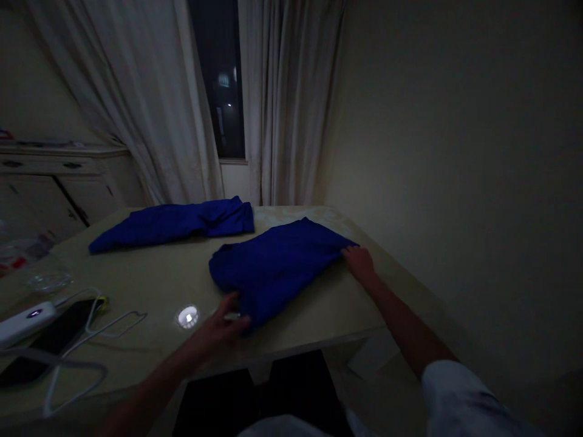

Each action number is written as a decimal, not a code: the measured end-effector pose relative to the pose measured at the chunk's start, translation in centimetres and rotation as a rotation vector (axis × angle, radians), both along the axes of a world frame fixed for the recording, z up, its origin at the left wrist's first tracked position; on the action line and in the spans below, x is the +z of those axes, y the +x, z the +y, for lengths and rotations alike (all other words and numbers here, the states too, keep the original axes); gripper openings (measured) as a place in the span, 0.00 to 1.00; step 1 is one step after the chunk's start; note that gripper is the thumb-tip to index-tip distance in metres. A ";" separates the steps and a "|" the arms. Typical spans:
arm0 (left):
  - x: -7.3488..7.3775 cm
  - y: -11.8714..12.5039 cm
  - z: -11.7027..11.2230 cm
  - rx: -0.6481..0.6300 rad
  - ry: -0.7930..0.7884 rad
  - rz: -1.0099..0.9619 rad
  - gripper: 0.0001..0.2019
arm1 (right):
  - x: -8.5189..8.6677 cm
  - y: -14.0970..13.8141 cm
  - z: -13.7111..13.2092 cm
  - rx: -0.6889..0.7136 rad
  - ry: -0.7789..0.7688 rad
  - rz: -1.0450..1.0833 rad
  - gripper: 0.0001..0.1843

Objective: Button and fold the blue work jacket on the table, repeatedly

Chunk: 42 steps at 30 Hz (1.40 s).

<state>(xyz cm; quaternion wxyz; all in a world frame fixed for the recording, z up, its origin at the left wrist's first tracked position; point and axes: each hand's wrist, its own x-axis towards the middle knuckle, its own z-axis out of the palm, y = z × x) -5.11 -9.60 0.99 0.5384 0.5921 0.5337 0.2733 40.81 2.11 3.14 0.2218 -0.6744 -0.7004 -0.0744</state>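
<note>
A dark blue garment lies spread on the table in front of me, its exact kind hard to make out in the dim light. At its right-hand corner, my right hand is closed with the fabric pinched in its fingers. My left hand is at the garment's near left corner, thumb and fingers apart, the fingertips at or just beside the cloth. Farther back on the left rests a second blue garment, folded into a long strip, with neither hand on it.
Beneath everything is a pale table. On its left are a white power bank, a dark phone, a white cable and a clear glass dish. A bright round reflection shows near my left hand. A wall borders the right side.
</note>
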 end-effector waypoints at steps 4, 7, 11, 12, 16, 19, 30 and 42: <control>0.9 3.1 -5.5 -0.927 -0.163 -0.021 0.33 | 2.7 2.6 0.9 -0.140 0.074 0.077 0.17; 1.7 3.7 -5.1 -0.877 0.013 0.059 0.26 | 2.4 -1.2 -1.5 0.041 0.012 0.074 0.21; 1.5 4.5 -1.4 -0.465 0.141 0.032 0.27 | -1.3 -11.3 -7.2 0.289 -0.112 0.056 0.41; 1.3 4.6 -0.5 -0.408 0.161 0.034 0.27 | -2.5 -13.6 -8.3 0.296 -0.159 0.054 0.46; 0.2 3.6 1.1 -0.311 0.221 0.096 0.26 | -5.6 -17.5 -7.6 0.254 -0.326 0.034 0.43; -1.2 1.8 0.6 -0.254 0.166 0.087 0.26 | -5.3 -14.1 -2.0 0.200 -0.345 -0.027 0.35; -0.2 0.2 1.5 -0.154 0.273 0.144 0.22 | -2.8 -3.1 9.8 -0.086 -0.201 -0.092 0.26; -1.3 1.3 27.6 0.288 0.660 0.716 0.27 | -6.7 -3.4 7.3 0.069 0.059 -0.030 0.19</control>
